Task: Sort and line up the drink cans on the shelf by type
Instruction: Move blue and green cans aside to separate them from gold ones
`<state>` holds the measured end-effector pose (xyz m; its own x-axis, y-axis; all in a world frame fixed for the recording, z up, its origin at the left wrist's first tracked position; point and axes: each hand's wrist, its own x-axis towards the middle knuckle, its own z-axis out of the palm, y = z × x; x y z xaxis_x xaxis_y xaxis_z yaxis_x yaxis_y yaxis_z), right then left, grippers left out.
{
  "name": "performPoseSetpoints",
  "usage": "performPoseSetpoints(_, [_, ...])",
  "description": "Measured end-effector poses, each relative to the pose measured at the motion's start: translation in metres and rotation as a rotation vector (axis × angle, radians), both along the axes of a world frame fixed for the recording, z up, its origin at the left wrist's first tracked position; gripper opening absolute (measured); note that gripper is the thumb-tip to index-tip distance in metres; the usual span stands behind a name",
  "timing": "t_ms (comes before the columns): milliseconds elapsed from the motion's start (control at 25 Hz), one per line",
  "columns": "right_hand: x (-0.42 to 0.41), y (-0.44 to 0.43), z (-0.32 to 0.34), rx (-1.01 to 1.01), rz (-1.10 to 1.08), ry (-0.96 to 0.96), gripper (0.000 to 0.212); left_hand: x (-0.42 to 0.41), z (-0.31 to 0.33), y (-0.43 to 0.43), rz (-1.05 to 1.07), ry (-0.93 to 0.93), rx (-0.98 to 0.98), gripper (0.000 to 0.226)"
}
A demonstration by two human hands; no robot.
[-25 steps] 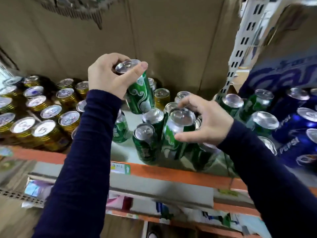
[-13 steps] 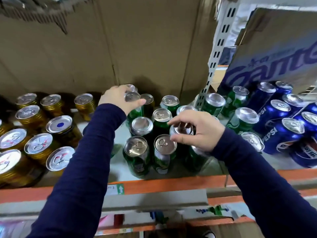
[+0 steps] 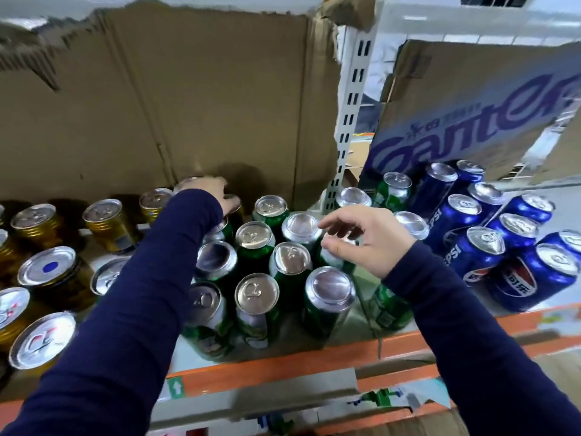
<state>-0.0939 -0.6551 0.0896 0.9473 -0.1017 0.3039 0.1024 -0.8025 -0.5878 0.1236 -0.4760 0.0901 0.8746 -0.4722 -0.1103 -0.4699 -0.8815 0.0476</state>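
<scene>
Green cans (image 3: pixel 254 240) stand bunched in the shelf's middle. Gold cans (image 3: pixel 105 217) fill the left side and blue Pepsi cans (image 3: pixel 465 212) the right. A few more green cans (image 3: pixel 396 184) stand right of the upright, beside the blue ones. My left hand (image 3: pixel 210 191) reaches to the back row, its fingers curled over the top of a can (image 3: pixel 188 181) whose body is hidden by hand and sleeve. My right hand (image 3: pixel 364 240) hovers just above the green cluster, fingers apart, holding nothing.
A cardboard sheet (image 3: pixel 188 105) backs the shelf. A white slotted upright (image 3: pixel 349 121) splits the shelf between the green and blue groups. A printed cardboard box (image 3: pixel 471 121) leans behind the blue cans. The orange shelf edge (image 3: pixel 283 366) runs along the front.
My left hand carried a green can from mid-air down to the back row. My right hand let go of a green can's top and lifted away with spread fingers.
</scene>
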Motion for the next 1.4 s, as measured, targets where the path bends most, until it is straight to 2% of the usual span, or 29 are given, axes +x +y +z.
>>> performPoseSetpoints(80, [-0.003,-0.012,-0.001,-0.03,-0.025,-0.011,0.021,0.002,0.0,-0.009,-0.01,0.074,0.076,0.061])
performPoseSetpoints(160, [-0.006,-0.022,-0.001,-0.046,-0.058,-0.027,0.022,0.004,0.0,-0.01,0.023,0.101,0.064,0.063])
performPoseSetpoints(400, [-0.02,-0.069,0.004,0.064,-0.235,-0.106,0.013,0.006,0.001,-0.016,0.077,0.096,-0.029,0.05])
performPoseSetpoints(520, [-0.027,-0.083,0.005,0.1,-0.253,-0.096,0.012,-0.001,0.02,-0.015,0.055,-0.008,-0.121,0.06])
performPoseSetpoints(600, [-0.028,-0.087,0.005,0.121,-0.244,-0.086,0.012,-0.009,0.04,-0.015,0.059,-0.124,-0.194,0.057])
performPoseSetpoints(760, [-0.024,-0.089,0.007,0.135,-0.207,-0.072,0.01,-0.028,0.061,-0.02,0.071,-0.372,-0.363,0.056])
performPoseSetpoints(880, [-0.014,-0.085,0.013,0.13,-0.137,-0.086,0.012,-0.038,0.055,-0.019,0.097,-0.363,-0.578,0.059])
performPoseSetpoints(1120, [0.017,-0.056,0.024,0.066,0.048,-0.074,0.014,-0.065,0.049,0.008,0.223,-0.351,-1.027,0.047])
performPoseSetpoints(1280, [0.036,-0.023,0.03,0.038,0.131,-0.044,0.014,-0.078,0.06,0.046,0.258,-0.363,-1.034,0.039])
performPoseSetpoints(1400, [0.051,0.016,0.032,0.019,0.194,-0.033,0.015,-0.073,0.062,0.09,0.275,-0.394,-1.019,0.041])
